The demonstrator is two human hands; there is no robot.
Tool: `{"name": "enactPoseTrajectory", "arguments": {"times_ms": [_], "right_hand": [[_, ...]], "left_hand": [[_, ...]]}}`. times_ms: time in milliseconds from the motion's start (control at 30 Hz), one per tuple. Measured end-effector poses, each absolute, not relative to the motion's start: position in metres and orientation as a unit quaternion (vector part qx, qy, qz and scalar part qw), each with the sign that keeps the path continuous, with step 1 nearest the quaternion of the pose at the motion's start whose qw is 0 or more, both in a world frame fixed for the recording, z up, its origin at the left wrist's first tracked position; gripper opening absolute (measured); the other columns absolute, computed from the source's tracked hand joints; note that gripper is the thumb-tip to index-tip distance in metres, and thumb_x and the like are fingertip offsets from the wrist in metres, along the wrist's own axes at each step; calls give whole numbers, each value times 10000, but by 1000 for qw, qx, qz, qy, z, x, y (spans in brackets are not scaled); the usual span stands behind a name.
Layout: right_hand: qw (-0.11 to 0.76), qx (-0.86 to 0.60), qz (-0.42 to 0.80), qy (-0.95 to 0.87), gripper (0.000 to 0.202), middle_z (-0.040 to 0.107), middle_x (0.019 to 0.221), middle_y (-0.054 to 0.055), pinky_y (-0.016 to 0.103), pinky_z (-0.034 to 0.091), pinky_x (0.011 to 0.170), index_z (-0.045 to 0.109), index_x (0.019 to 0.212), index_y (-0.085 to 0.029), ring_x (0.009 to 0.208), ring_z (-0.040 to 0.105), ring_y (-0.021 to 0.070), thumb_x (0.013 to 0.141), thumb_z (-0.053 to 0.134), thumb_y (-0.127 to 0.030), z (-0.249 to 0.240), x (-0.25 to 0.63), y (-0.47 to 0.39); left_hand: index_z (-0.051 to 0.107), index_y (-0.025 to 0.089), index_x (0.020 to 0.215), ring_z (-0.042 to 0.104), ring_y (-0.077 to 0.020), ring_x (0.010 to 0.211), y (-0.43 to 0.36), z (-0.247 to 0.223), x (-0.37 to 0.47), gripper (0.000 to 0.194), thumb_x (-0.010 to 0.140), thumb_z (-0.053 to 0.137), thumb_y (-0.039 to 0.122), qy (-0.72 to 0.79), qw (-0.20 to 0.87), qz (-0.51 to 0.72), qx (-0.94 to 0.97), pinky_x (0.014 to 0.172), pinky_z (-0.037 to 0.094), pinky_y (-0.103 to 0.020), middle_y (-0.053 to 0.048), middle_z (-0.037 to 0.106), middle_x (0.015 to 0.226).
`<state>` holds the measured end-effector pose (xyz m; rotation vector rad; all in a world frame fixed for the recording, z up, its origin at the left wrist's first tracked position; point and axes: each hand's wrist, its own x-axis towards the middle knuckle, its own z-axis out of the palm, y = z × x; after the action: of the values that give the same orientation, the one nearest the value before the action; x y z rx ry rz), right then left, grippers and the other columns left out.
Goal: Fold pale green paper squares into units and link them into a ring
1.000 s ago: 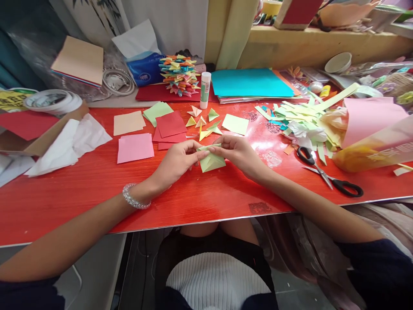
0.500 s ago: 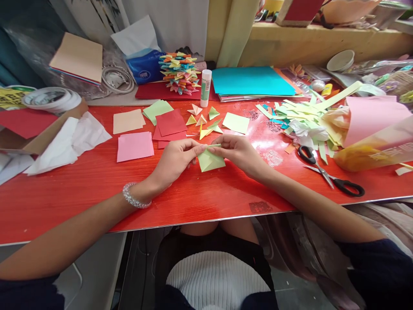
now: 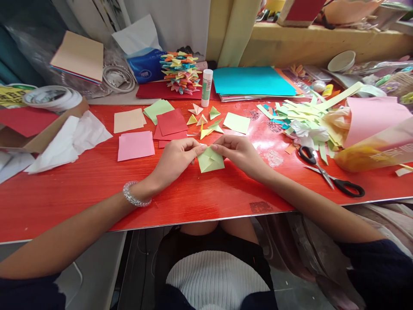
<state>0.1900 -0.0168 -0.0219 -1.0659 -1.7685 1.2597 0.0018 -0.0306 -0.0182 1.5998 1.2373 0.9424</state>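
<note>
One folded green paper is pinched along its far edge by the thumb and fingers of the left hand and the right hand — over the red table, small folded pieces just beyond, pink squares leftward, scissors well apart rightward.

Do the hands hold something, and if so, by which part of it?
Yes: a folded light-green paper, pinched along its far edge by the left hand and the right hand.
</note>
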Motion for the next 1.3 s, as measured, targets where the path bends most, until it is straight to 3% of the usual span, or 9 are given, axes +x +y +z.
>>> {"name": "enactPoseTrajectory", "arguments": {"times_ms": [133, 333, 467, 833, 1100, 1300], "right_hand": [[365, -415, 484, -679, 329, 600, 700, 17, 258, 460, 581, 640, 769, -153, 638, 546, 109, 828, 635, -477, -21, 192, -15], [330, -370, 615, -614, 341, 692, 838, 35, 282, 568, 663, 666, 936, -167, 700, 671, 135, 708, 775, -396, -12, 196, -11], [346, -393, 605, -600, 262, 683, 717, 36, 271, 573, 634, 669, 784, -140, 623, 672, 128, 710, 778, -366, -10, 196, -9], [394, -381, 554, -628, 166, 605, 583, -29, 185, 497, 496, 681, 800, -123, 492, 563, 52, 781, 717, -284, -7, 198, -8], [326, -354, 606, -633, 307, 692, 760, 29, 250, 575, 634, 693, 864, -124, 645, 660, 111, 730, 748, -395, -9, 196, -11], [357, -351, 610, -614, 235, 677, 685, 0, 227, 562, 562, 634, 847, -139, 594, 654, 106, 731, 763, -297, -14, 196, -9]], "left_hand": [[658, 185, 740, 452, -78, 502, -27, -17, 0, 266, 789, 662, 447, 475, 498, 364, 628, 485, 339, -234, 22, 531, 601], [675, 177, 752, 541, -94, 491, -27, -18, 1, 261, 758, 712, 435, 477, 473, 480, 563, 508, 465, -238, 9, 589, 572], [664, 163, 786, 619, -115, 567, -28, -18, 2, 323, 741, 717, 478, 462, 512, 474, 548, 562, 541, -248, -18, 659, 689], [650, 140, 979, 687, -123, 706, -29, -9, 0, 401, 766, 698, 477, 421, 573, 407, 573, 622, 555, -204, -59, 716, 909], [635, 129, 835, 639, -88, 598, -30, -15, 3, 284, 747, 739, 378, 443, 571, 406, 560, 605, 546, -207, -12, 673, 772], [636, 149, 871, 670, -112, 704, -31, -15, 2, 273, 738, 743, 362, 430, 581, 389, 570, 662, 564, -224, -25, 695, 870]]}}
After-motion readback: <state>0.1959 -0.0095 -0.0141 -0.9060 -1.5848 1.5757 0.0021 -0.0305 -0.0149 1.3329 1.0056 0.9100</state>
